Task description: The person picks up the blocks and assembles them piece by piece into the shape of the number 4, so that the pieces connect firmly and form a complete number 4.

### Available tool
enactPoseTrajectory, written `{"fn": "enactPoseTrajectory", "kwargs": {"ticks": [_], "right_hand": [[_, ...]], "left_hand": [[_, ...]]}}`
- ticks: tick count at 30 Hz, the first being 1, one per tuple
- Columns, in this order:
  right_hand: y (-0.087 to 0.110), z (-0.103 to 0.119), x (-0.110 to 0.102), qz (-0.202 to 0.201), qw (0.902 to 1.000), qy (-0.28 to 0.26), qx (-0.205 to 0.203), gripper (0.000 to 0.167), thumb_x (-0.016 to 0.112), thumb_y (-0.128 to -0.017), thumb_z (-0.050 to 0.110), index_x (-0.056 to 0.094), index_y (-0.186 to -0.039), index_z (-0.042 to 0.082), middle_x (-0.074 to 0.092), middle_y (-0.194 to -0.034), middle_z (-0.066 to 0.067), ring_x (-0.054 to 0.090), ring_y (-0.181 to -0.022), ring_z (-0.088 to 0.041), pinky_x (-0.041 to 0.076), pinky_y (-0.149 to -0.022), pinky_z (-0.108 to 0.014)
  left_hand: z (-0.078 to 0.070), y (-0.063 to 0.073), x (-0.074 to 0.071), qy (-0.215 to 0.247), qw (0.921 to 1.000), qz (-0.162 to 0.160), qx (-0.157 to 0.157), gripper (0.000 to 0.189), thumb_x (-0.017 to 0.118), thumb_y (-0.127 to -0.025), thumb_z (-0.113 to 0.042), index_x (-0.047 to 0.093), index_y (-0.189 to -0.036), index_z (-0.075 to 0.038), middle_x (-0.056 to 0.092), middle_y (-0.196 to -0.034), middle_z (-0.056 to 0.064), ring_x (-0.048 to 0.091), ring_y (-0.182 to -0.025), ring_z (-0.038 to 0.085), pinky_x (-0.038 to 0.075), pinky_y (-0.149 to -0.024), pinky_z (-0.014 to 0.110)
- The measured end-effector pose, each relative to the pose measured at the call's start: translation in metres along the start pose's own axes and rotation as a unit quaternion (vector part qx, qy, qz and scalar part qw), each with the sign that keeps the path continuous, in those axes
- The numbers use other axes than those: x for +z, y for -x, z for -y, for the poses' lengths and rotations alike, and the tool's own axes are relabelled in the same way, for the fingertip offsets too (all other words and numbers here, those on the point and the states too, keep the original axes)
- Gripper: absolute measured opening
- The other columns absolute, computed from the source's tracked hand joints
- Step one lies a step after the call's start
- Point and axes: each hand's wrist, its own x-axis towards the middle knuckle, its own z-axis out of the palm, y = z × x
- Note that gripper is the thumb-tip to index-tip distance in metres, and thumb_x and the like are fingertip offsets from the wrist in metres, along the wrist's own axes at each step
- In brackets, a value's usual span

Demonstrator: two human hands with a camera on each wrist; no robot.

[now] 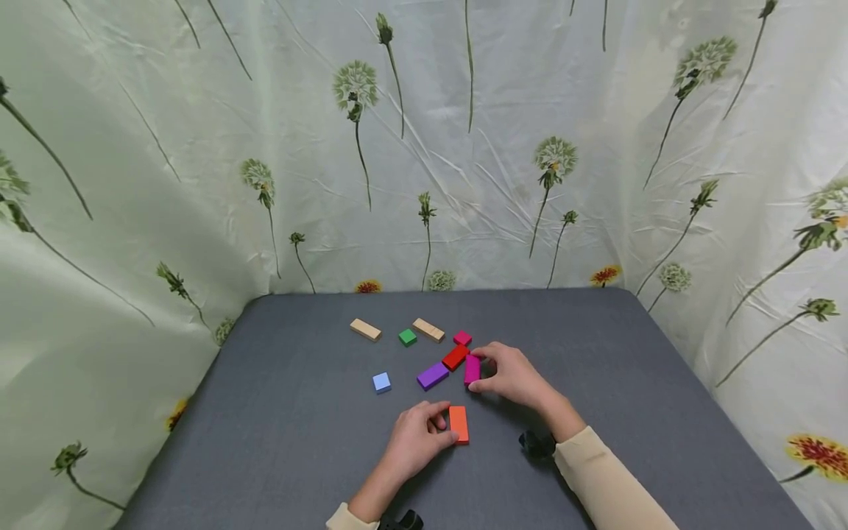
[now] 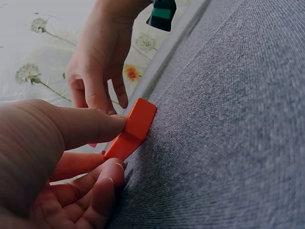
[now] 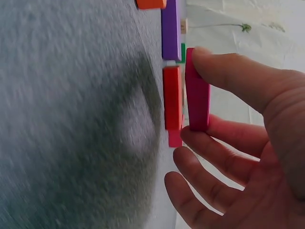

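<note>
My left hand (image 1: pixel 416 439) pinches an orange rectangular block (image 1: pixel 458 425) by its ends, thumb near and index finger far. In the left wrist view this block (image 2: pixel 141 117) lies at the grey cloth. A magenta block (image 1: pixel 472 370) is gripped end to end between the thumb and index finger of my right hand (image 1: pixel 515 377). The right wrist view has that magenta block (image 3: pixel 197 95) apart from the red block (image 3: pixel 172 98), seemingly lifted off the surface. Beyond it lie the red block (image 1: pixel 456 357), a purple block (image 1: pixel 433 376) and a small crimson block (image 1: pixel 462 338).
Farther left on the grey table (image 1: pixel 298 442) are a light blue cube (image 1: pixel 381 383), a green cube (image 1: pixel 407 337) and two plain wooden blocks, one left (image 1: pixel 366 329), one right (image 1: pixel 428 330). A flower-printed curtain (image 1: pixel 464 162) surrounds the back and sides.
</note>
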Motion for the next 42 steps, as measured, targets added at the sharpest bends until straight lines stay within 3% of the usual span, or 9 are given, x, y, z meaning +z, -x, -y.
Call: {"fn": "enactPoseTrajectory", "kwargs": {"ticks": [12,18,22,31,42], "right_hand": [[0.007,0.008,0.014,0.036,0.9989,-0.023,-0.021,0.059,0.089,-0.077,0.032,0.068,-0.129,0.013,0.062,-0.108,0.004,0.056,-0.093,-0.017,0.050,-0.075,-0.037],[0.008,0.012,0.019,0.048,0.9976,-0.019,-0.047,0.058,0.089,-0.077,0.033,0.069,-0.128,0.012,0.063,-0.111,0.001,0.058,-0.094,-0.016,0.050,-0.077,-0.038],[0.008,0.015,0.021,0.055,0.9974,-0.016,-0.043,0.059,0.089,-0.077,0.034,0.068,-0.129,0.013,0.060,-0.113,-0.001,0.057,-0.096,-0.016,0.050,-0.080,-0.039],[0.006,0.014,0.023,0.095,0.9944,-0.036,-0.029,0.058,0.085,-0.083,0.029,0.065,-0.134,0.009,0.059,-0.095,0.002,0.053,-0.086,-0.015,0.047,-0.073,-0.034],[0.005,0.014,0.025,0.093,0.9922,-0.075,-0.035,0.048,0.080,-0.087,0.019,0.065,-0.131,0.005,0.060,-0.077,0.003,0.053,-0.066,-0.013,0.041,-0.057,-0.027]], "left_hand": [[-0.001,0.003,0.003,-0.008,0.9998,-0.016,0.013,0.048,0.086,-0.078,-0.019,0.072,-0.123,-0.007,0.055,-0.079,-0.005,0.049,-0.063,0.010,0.036,-0.055,0.025],[-0.001,0.004,0.003,-0.009,0.9998,-0.019,0.008,0.049,0.086,-0.078,-0.019,0.072,-0.124,-0.008,0.056,-0.079,-0.006,0.049,-0.063,0.010,0.036,-0.055,0.025],[-0.003,0.004,0.002,-0.008,0.9998,-0.017,0.003,0.049,0.086,-0.079,-0.020,0.072,-0.125,-0.008,0.055,-0.079,-0.006,0.049,-0.064,0.010,0.036,-0.055,0.024],[-0.003,0.005,0.002,-0.020,0.9996,-0.019,0.011,0.048,0.086,-0.080,-0.019,0.072,-0.123,-0.006,0.055,-0.079,-0.005,0.048,-0.064,0.010,0.035,-0.055,0.025],[-0.004,0.004,0.002,-0.020,0.9994,-0.020,0.019,0.048,0.085,-0.080,-0.017,0.071,-0.124,-0.004,0.055,-0.079,-0.005,0.048,-0.064,0.010,0.036,-0.056,0.025]]}}
